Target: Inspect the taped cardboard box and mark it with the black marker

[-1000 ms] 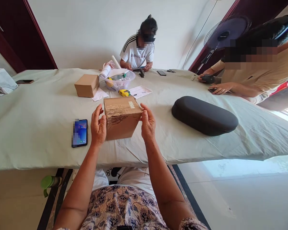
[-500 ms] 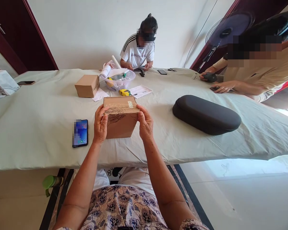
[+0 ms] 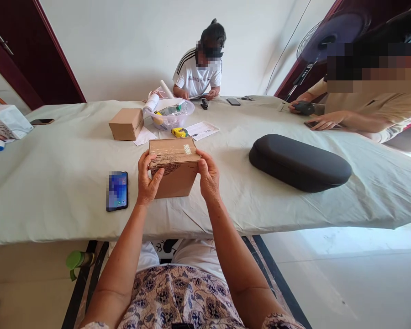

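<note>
A brown cardboard box (image 3: pixel 174 180) stands on the cloth-covered table (image 3: pixel 71 169) right in front of me. Clear tape, dark scribbled lines and a small white patterned label mark its upper side. My left hand (image 3: pixel 148 180) grips the left side, with the thumb lying on the front face. My right hand (image 3: pixel 208 176) holds the upper right corner, its fingers along the side. To the left of the box lies a phone (image 3: pixel 118 191) with a lit screen. Beyond it is a yellow tape measure (image 3: pixel 180 132) beside a white printed sheet (image 3: pixel 205 130).
A second cardboard box (image 3: pixel 126 124) sits near a clear plastic basin (image 3: pixel 174 119) of mixed items. A long black case (image 3: pixel 299 162) lies to the right. One person (image 3: pixel 198 73) sits opposite, another (image 3: pixel 373 96) at the right; a hand shows beside a white carton (image 3: pixel 12 121) at far left.
My left thumb has shifted to the right across the front of the box. At the far left, a hand has come into view by the white carton. The camera view has shifted slightly.
</note>
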